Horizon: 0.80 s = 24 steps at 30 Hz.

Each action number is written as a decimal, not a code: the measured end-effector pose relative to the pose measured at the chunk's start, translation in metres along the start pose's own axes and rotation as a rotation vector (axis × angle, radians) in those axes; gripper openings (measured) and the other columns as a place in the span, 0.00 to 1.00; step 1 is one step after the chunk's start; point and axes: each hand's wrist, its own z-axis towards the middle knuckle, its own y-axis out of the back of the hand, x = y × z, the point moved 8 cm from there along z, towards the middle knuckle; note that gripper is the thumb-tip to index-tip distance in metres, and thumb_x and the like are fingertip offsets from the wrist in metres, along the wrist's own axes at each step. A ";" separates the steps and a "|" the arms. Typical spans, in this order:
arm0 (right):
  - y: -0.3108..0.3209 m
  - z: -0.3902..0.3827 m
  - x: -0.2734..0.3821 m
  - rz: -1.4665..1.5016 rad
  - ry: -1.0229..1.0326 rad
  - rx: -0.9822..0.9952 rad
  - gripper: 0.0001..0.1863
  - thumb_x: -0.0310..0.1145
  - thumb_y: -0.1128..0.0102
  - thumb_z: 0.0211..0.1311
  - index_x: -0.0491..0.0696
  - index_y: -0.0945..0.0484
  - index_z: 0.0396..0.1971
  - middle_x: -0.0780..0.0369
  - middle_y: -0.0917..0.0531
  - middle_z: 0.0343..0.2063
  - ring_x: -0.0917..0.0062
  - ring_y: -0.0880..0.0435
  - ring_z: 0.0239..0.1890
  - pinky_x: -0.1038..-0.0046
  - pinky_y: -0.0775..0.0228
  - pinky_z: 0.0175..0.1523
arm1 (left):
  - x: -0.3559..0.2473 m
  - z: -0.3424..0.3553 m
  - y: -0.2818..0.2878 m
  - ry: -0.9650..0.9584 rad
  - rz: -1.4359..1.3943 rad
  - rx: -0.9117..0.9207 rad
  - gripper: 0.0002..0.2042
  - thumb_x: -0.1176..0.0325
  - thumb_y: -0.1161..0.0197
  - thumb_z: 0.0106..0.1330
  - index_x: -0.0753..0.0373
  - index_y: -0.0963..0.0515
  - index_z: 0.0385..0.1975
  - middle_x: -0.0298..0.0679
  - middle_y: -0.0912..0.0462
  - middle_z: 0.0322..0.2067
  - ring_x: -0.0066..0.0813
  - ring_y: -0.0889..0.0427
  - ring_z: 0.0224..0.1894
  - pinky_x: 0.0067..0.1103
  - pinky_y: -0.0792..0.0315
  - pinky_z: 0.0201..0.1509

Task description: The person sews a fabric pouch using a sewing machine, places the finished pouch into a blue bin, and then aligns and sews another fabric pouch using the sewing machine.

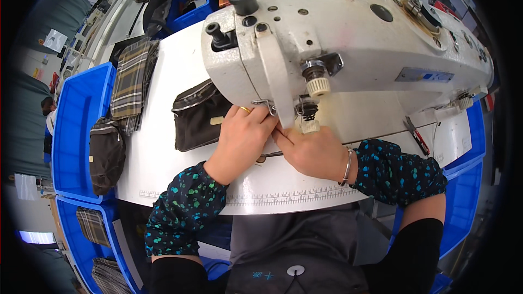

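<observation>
Both hands meet beside the needle area of a white sewing machine (348,38). My left hand (243,137), a gold ring on one finger, has its fingers bent and pressed together just below the machine's head. Against it, my right hand (315,153) pinches with thumb and forefinger, a silver bangle at the wrist. What the fingertips hold is hidden behind the hands and the machine. A dark brown zippered pouch (190,128) lies flat at my left hand's outer side, partly covered by it. A thin dark strip (273,154) shows below the hands.
Left on the white table (158,169) lie folded plaid cloths (129,79) and another dark pouch (106,155). Blue bins (73,125) line the left side; a lower one holds plaid pieces (92,226). Red-handled snips (418,137) rest at right. A printed ruler (294,196) runs along the front edge.
</observation>
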 end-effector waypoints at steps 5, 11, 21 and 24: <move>-0.006 -0.002 -0.002 -0.004 -0.012 -0.012 0.20 0.30 0.43 0.56 0.39 0.19 0.49 0.68 0.21 0.20 0.78 0.18 0.18 0.74 0.28 0.22 | 0.001 -0.003 0.002 -0.022 0.006 -0.064 0.17 0.72 0.32 0.51 0.54 0.13 0.43 0.29 0.19 0.35 0.35 0.23 0.32 0.30 0.29 0.39; -0.007 -0.001 -0.003 0.015 -0.018 0.001 0.21 0.30 0.43 0.56 0.39 0.20 0.50 0.68 0.20 0.20 0.78 0.17 0.19 0.73 0.28 0.22 | -0.003 -0.001 0.004 -0.008 -0.013 -0.014 0.12 0.70 0.38 0.55 0.62 0.16 0.39 0.35 0.20 0.34 0.34 0.19 0.41 0.28 0.26 0.47; -0.006 -0.001 -0.004 -0.005 -0.017 0.023 0.21 0.30 0.43 0.56 0.37 0.19 0.50 0.66 0.19 0.20 0.77 0.19 0.17 0.73 0.28 0.21 | -0.002 0.000 0.001 0.008 -0.035 -0.026 0.12 0.70 0.38 0.55 0.62 0.17 0.38 0.35 0.20 0.35 0.35 0.19 0.41 0.28 0.26 0.46; -0.003 -0.001 -0.003 -0.009 -0.002 0.005 0.21 0.30 0.42 0.56 0.38 0.19 0.50 0.66 0.19 0.19 0.76 0.19 0.17 0.72 0.28 0.21 | -0.002 0.000 0.001 0.016 -0.049 -0.017 0.12 0.70 0.38 0.55 0.62 0.17 0.38 0.35 0.20 0.35 0.35 0.19 0.41 0.28 0.26 0.46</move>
